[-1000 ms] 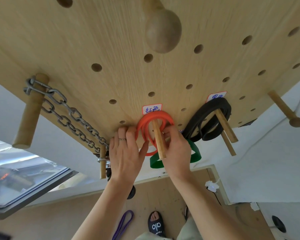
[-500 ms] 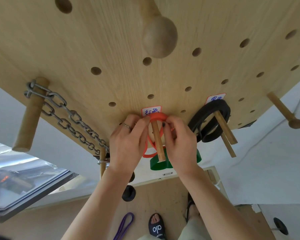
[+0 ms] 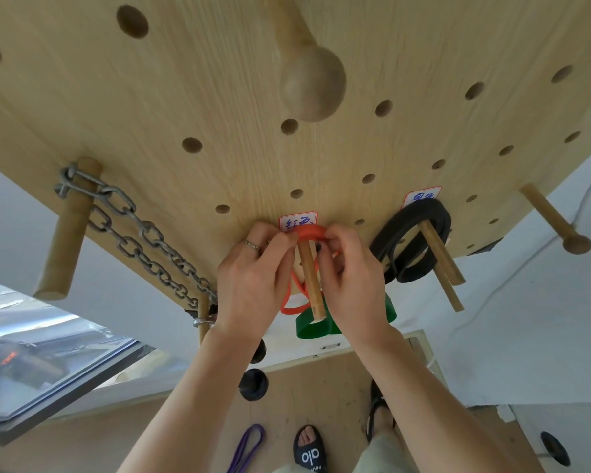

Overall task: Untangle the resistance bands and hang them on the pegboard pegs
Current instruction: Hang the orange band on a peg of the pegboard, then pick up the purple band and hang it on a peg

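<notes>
I pinch the red band (image 3: 309, 232) onto its peg (image 3: 310, 285) with both hands' fingers (image 3: 280, 244); black band (image 3: 410, 244) hangs, purple band (image 3: 248, 445) lies on the floor.

red band (image 3: 310, 232) looped over a pegboard (image 3: 219, 114) peg (image 3: 310, 281), black band (image 3: 410, 244) hung beside it.

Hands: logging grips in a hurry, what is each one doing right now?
Left hand: pinching the red band at its peg.
Right hand: pinching the same band.
</notes>
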The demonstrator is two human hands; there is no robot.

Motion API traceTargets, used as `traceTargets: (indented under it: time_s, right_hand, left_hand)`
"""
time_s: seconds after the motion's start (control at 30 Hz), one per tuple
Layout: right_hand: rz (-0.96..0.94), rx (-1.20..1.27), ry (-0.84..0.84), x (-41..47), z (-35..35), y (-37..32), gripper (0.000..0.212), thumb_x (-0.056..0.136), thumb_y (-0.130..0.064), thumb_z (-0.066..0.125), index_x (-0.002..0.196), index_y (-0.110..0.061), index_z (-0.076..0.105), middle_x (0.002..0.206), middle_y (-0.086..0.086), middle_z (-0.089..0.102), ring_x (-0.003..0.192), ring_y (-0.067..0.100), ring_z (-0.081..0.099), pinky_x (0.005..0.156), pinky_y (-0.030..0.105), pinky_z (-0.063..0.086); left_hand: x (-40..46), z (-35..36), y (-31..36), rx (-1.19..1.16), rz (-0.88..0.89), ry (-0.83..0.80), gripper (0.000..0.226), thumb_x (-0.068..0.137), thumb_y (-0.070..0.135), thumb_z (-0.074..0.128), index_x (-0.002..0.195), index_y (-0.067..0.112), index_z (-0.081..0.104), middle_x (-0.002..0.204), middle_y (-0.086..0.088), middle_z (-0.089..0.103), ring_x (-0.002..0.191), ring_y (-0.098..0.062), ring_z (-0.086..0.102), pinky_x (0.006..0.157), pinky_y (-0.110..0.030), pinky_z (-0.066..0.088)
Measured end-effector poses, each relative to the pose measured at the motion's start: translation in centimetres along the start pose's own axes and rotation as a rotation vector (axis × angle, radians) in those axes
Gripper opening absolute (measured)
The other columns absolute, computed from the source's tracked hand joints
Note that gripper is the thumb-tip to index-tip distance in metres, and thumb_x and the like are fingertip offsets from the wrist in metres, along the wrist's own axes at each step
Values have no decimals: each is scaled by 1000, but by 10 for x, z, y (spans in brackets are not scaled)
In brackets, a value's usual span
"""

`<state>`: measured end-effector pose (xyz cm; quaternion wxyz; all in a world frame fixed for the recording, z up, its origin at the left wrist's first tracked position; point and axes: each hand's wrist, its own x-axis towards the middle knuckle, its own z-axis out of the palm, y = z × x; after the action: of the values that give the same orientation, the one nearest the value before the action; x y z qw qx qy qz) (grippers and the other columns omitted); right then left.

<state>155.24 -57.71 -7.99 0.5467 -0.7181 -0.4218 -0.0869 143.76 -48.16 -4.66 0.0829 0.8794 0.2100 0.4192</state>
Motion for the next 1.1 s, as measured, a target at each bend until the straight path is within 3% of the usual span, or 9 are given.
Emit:
traceTargets:
  time_s: [0.3, 0.53, 0.63, 0.73, 0.8, 0.9, 1.0, 1.1]
  right_hand:
    - [130, 2, -2, -7, -10, -9, 10, 97, -14, 63, 104, -10, 56, 76, -6, 63, 53, 12, 59, 51, 42, 53]
    - [168, 11, -100, -36, -19, -9, 11, 95, -15, 68, 99, -11, 58, 70, -5, 65, 55, 12, 61, 51, 38, 52]
    - [116, 9, -224, -54, -19, -5, 11, 93, -19, 67, 96, -13, 58, 70, -6, 63, 57, 11, 59, 51, 30, 50]
    - [60, -24, -359, -77, -23, -8, 9, 92, -13, 67, 97, -14, 60, 71, -8, 60, 60, 5, 53, 55, 11, 37]
    - [34, -15, -485, -97, -26, -13, 8, 93, -13, 66, 97, -15, 60, 79, -5, 66, 64, 4, 55, 56, 14, 36]
    - [-20, -24, -768, -124, -27, -26, 6, 97, -21, 60, 102, -21, 58, 90, -7, 66, 73, 7, 60, 60, 24, 49]
    - [-67, -14, -1047, -152, -22, -39, 15, 99, -24, 59, 114, -22, 58, 103, -7, 64, 86, 9, 62, 76, 28, 57]
    - [-140, -35, -1231, -184, -6, -54, 25, 99, -25, 60, 124, -24, 56, 114, -4, 62, 91, 15, 64, 80, 36, 59]
  left_hand:
    - [5, -14, 8, 42, -31, -80, 15, 98, 18, 64, 112, 12, 63, 91, -3, 62, 55, -24, 51, 45, -35, 49]
    - [-16, -38, 28, 118, -80, -89, 8, 95, 15, 62, 103, 16, 61, 84, 3, 61, 50, -20, 51, 38, -34, 45]
    - [-38, -50, 37, 141, -107, -121, 7, 92, 10, 63, 99, 11, 64, 86, 2, 62, 54, -19, 53, 40, -35, 47]
    - [-66, -65, 53, 168, -186, -155, 7, 92, 6, 62, 99, 7, 64, 87, 0, 60, 58, -20, 53, 46, -36, 50]
    - [-89, -76, 65, 206, -252, -178, 6, 93, 7, 62, 100, 7, 62, 87, -1, 59, 59, -20, 51, 47, -35, 48]
    - [-128, -94, 76, 340, -359, -182, 9, 93, 10, 62, 102, 9, 62, 90, -2, 62, 63, -22, 56, 49, -33, 47]
    - [-174, -117, 81, 433, -527, -113, 14, 90, 7, 67, 104, 9, 65, 92, -3, 63, 71, -24, 61, 57, -30, 46]
    - [-229, -142, 75, 462, -708, -37, 18, 88, 5, 69, 104, 8, 63, 91, -4, 60, 67, -27, 58, 56, -33, 48]
